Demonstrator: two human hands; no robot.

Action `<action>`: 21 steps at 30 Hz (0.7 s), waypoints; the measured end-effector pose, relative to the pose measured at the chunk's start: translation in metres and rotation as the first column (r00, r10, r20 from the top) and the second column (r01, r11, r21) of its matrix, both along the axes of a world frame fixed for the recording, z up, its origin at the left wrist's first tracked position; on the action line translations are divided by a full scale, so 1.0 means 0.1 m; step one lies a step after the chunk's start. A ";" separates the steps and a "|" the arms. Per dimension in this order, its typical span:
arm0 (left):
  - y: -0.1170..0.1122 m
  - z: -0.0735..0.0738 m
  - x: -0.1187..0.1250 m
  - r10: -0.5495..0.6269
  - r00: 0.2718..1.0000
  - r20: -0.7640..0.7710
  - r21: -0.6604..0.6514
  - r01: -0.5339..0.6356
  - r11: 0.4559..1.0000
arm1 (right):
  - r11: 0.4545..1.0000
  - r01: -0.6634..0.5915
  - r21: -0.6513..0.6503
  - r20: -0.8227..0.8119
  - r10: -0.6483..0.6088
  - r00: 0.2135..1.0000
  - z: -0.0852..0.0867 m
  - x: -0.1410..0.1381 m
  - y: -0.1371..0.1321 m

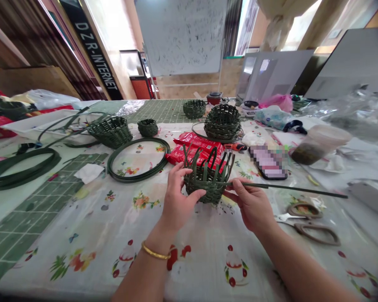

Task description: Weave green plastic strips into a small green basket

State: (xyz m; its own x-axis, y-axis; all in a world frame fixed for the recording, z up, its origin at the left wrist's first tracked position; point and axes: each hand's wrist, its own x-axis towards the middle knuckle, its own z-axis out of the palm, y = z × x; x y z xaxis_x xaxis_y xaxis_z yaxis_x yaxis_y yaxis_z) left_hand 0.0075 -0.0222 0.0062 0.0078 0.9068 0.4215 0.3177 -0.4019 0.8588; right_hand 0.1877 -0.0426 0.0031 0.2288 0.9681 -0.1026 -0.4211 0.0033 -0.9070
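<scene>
Half-woven green basket (208, 182) is held between the two hands, clamped by the left hand (179, 197); one green strip (290, 188) is pinched in the right hand (250, 205) at its wall. One pair of scissors (305, 222) lies beside; two coiled strips (138, 159) and four other woven baskets (222, 123) are set farther along the bench (82, 260).

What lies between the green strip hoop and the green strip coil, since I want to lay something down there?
A crumpled white scrap lies on a green grid cutting mat between the hoop and coil, in the head view.
</scene>
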 end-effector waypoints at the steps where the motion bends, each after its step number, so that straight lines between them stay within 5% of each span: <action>1: 0.00 0.00 -0.01 -0.004 1.000 0.016 0.001 0.004 1.000 | 1.000 0.009 0.000 -0.002 -0.009 1.000 0.00 0.00 0.00; 21: 0.03 0.02 -0.02 -0.013 0.997 0.078 -0.026 0.015 1.000 | 1.000 0.004 -0.021 -0.018 -0.004 1.000 0.06 0.02 -0.02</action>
State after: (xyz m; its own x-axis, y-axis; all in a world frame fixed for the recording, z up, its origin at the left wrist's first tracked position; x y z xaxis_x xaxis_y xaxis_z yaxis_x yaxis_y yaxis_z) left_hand 0.0059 -0.0190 0.0081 -0.0111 0.9177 0.3972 0.2435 -0.3828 0.8912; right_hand 0.1893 -0.0446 0.0092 0.2308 0.9647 -0.1268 -0.4377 -0.0135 -0.8990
